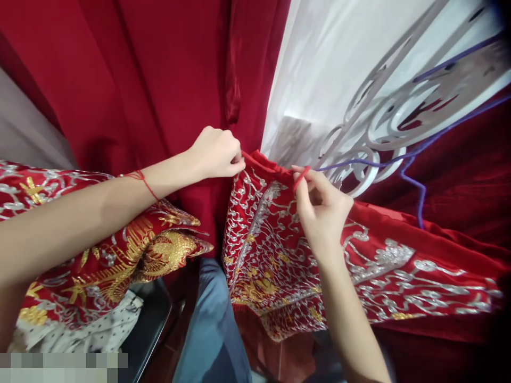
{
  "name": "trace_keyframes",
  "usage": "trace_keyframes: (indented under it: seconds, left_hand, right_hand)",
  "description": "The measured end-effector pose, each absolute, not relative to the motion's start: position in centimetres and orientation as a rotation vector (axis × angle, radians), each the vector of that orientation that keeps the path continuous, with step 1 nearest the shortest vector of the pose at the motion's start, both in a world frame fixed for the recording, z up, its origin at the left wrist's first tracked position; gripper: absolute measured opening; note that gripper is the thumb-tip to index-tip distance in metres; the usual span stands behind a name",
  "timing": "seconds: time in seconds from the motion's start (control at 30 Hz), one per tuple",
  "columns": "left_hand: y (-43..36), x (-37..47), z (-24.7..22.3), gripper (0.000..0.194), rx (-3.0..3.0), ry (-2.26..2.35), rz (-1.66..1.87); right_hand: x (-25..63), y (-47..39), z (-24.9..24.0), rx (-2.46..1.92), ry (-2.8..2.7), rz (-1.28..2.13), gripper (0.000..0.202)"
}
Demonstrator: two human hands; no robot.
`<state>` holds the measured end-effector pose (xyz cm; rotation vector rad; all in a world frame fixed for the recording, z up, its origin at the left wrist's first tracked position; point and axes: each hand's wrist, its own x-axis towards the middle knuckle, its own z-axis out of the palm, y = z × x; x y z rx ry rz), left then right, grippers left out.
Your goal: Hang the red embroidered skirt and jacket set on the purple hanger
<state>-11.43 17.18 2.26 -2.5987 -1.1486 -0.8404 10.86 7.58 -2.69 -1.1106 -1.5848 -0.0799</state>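
A red skirt [271,250] with silver and gold embroidery hangs from its gathered top edge between my hands. My left hand [215,151] is closed in a fist at the left end of that edge, pinching a red drawstring [259,161]. At the other end, my right hand [323,205] pinches the waistband with thumb and fingertips, and a loop of the red drawstring lies over the fingers. The fingertips of the left hand are partly hidden. Below the hands, the skirt's panels hang in folds, and its right side stretches away to the right.
A folded red-and-gold embroidered garment [159,255] and white dotted cloth [80,324] lie on a black chair [154,308] at left. Red drapes [159,69] hang behind. At right stands a white scrollwork frame [375,127], with a purple cord [421,191] strung across it.
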Motion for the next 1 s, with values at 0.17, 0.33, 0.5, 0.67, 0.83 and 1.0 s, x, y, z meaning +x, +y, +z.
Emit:
trace_keyframes:
  seconds: [0.17,0.33,0.5,0.67,0.83,1.0]
  left_hand:
    - [15.9,-10.5,2.4,0.033,-2.545,-0.974,-1.286]
    - [14.6,-9.5,2.2,0.026,-2.968,-0.651,-1.555]
    - [14.6,-8.9,1.3,0.017,-3.584,-0.539,-0.923]
    - [16.1,-8.8,0.3,0.009,-3.611,-0.591,-0.860]
    - [16.8,-8.9,0.1,0.016,-3.824,-0.591,-0.652]
    - [16.9,-9.0,-0.1,0.022,-3.946,-0.611,-0.441]
  right_hand:
    - [10.8,8.0,-3.1,-1.159,-1.601,-0.254,0.032]
    - [10.8,7.9,-3.1,-1.178,-1.626,-0.225,0.031]
    - [10.5,8.1,-3.2,-1.106,-1.577,-0.135,0.034]
    - [10.5,7.5,-3.2,-1.018,-1.674,-0.217,0.035]
    - [11.4,7.4,-2.9,-0.965,-2.168,-0.375,0.031]
    - [12.5,8.0,-2.8,-0.926,-2.358,-0.408,0.028]
